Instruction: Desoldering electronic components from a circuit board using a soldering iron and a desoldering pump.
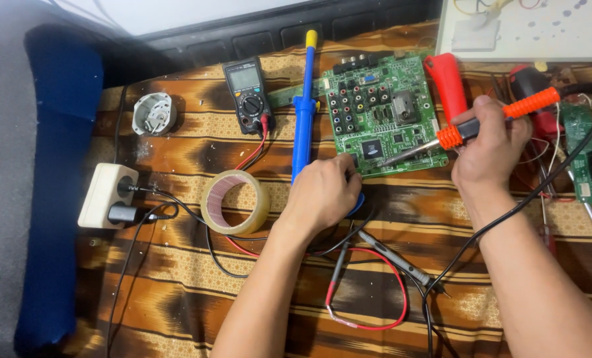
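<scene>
A green circuit board with many small parts lies on a brown patterned cloth. My right hand grips an orange-handled soldering iron, its metal tip resting on the board's lower edge. My left hand is closed at the board's lower left corner, touching its edge. A blue desoldering pump with a yellow top lies just left of the board, beside my left hand.
A black multimeter with red and black probe leads lies at the back. A tape roll, a white power socket, a round metal motor, a red-handled tool and a second green board surround the work.
</scene>
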